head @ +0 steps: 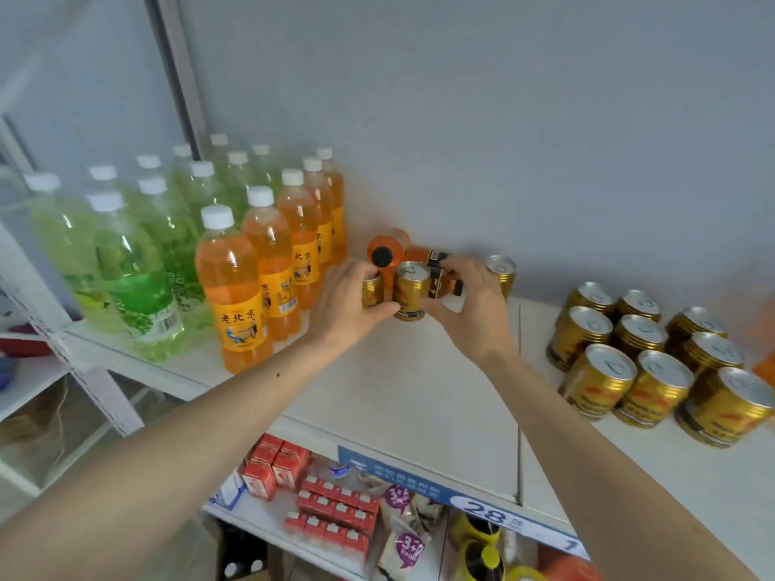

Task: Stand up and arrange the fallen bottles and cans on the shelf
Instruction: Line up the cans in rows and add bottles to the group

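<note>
So both my hands are on upright cans mid-shelf (419, 383): left hand (348, 304) pinching the small can (372, 292), right hand (469, 306) wrapping the front can (412, 296). Just behind, an orange bottle (432, 262) lies sideways, nearer my right.

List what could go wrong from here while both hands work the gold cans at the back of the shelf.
1. The left hand grips one gold can and the right hand another; both stand tightly together, so either may tip.
2. An orange bottle lying on its side sits right behind them and might roll if bumped.
3. The lone can beside the right hand could be knocked over.
</note>
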